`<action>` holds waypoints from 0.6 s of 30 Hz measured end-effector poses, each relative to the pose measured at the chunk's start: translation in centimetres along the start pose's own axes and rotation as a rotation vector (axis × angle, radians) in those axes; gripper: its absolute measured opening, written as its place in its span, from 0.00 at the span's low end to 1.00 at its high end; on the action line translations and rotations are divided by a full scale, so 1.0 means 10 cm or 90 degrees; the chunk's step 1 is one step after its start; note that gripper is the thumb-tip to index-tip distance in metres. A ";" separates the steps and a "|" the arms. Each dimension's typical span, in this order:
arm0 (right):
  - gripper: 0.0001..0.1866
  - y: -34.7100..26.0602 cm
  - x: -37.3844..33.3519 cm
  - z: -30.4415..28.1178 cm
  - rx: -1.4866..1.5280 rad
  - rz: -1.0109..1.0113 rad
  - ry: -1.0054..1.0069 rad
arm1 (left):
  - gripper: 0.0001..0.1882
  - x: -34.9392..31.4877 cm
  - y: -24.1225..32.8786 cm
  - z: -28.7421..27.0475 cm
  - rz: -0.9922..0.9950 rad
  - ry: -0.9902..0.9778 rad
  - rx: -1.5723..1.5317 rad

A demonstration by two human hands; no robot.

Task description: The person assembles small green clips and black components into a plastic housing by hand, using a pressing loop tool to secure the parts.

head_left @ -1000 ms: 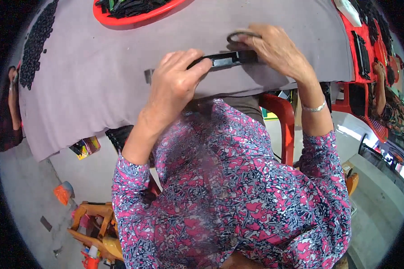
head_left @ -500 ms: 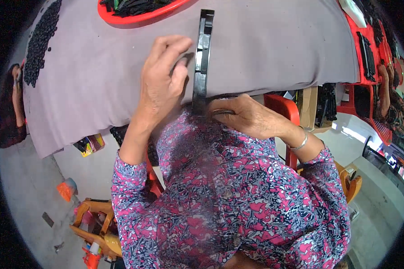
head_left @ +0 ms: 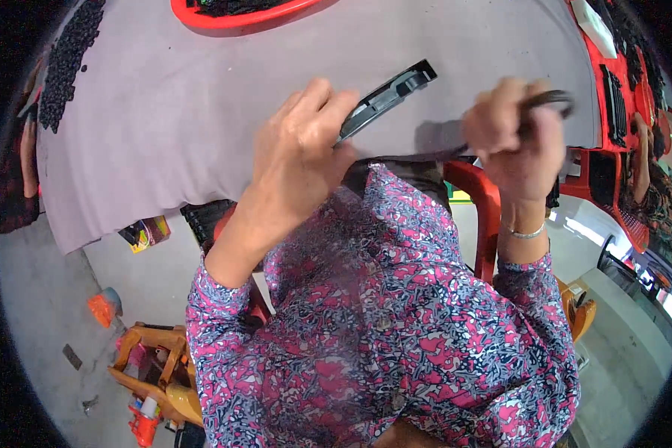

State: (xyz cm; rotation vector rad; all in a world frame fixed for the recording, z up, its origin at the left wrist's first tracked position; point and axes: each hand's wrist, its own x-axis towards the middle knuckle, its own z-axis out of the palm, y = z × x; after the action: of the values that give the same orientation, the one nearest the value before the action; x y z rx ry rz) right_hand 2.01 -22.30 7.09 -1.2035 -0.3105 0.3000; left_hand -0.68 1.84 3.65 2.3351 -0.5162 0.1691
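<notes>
Over the near part of the grey cloth [head_left: 179,112], a seated worker's two hands are raised and well apart. The left hand [head_left: 299,138] is closed on the lower end of a black strip [head_left: 386,98], thumb and fingers narrowed about it; the strip slants up and to the right, its far end free and its hollowed, ribbed side partly in view. The right hand [head_left: 526,142], a bracelet [head_left: 530,234] at its wrist, is curled about a dark looped tool [head_left: 552,95], whose loop stands out beyond the fingers. Blur covers this hand, so the tool may be a pair of small scissors, but its working end cannot be made out.

Judged from this pose, the step in hand is the handling of a single strip, the left hand serving as holder and the right as tool hand, with tool and strip not touching. A next move with the tool would call for a steady left grip, the strip's free end kept exposed, and the right hand brought in with care for the left fingers.

Beyond the hands, a red basin [head_left: 224,25] holds dark pieces; at far left lies a heap of small black bits [head_left: 71,60], and at right more black strips [head_left: 612,104] rest on a red surface.
</notes>
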 end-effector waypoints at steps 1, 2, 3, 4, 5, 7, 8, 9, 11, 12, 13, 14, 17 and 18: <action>0.24 0.01 0.07 -0.05 0.232 -0.034 -0.003 | 0.21 0.00 0.01 0.01 0.000 -0.003 -0.002; 0.24 -0.01 0.13 -0.09 0.263 -0.065 -0.027 | 0.22 0.00 0.01 0.02 -0.008 0.027 -0.010; 0.24 -0.04 0.20 -0.11 0.294 -0.096 -0.050 | 0.22 0.00 0.01 0.03 -0.015 0.056 -0.019; 0.24 -0.06 0.25 -0.11 0.294 -0.093 -0.049 | 0.22 -0.03 0.01 0.05 -0.017 0.055 -0.020; 0.26 -0.08 0.31 -0.09 0.287 -0.106 -0.047 | 0.21 -0.06 0.01 0.07 -0.023 0.068 -0.030; 0.29 -0.02 0.41 -0.04 0.281 -0.117 -0.045 | 0.20 -0.11 0.03 0.07 -0.031 0.080 -0.039; 0.30 0.03 0.46 0.01 0.255 -0.129 -0.078 | 0.18 -0.12 0.03 0.06 -0.024 0.067 -0.002; 0.30 0.07 0.50 0.06 0.229 -0.141 -0.110 | 0.16 -0.13 0.03 0.06 -0.016 0.054 0.034; 0.32 0.14 0.53 0.14 0.216 -0.113 -0.032 | 0.14 -0.13 0.02 0.09 -0.002 0.061 0.043; 0.32 0.21 0.55 0.13 0.225 -0.085 -0.044 | 0.12 -0.13 0.01 0.11 0.011 0.069 0.053; 0.32 0.26 0.56 0.12 0.234 -0.056 -0.056 | 0.12 -0.13 0.00 0.11 0.009 0.071 0.054; 0.33 0.29 0.56 0.13 0.237 -0.048 -0.058 | 0.12 -0.14 -0.01 0.12 0.006 0.046 0.046; 0.33 0.35 0.57 0.08 0.232 -0.049 -0.092 | 0.12 -0.12 -0.01 0.11 -0.003 0.007 0.032; 0.33 0.34 0.56 0.10 0.231 -0.048 -0.090 | 0.13 -0.11 -0.01 0.11 -0.008 -0.007 0.027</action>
State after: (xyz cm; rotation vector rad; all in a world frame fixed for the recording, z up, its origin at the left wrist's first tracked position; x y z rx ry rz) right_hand 6.56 -18.18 4.58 -0.8129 -0.4044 0.3594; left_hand -1.65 1.50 2.45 2.3815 -0.5085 0.1634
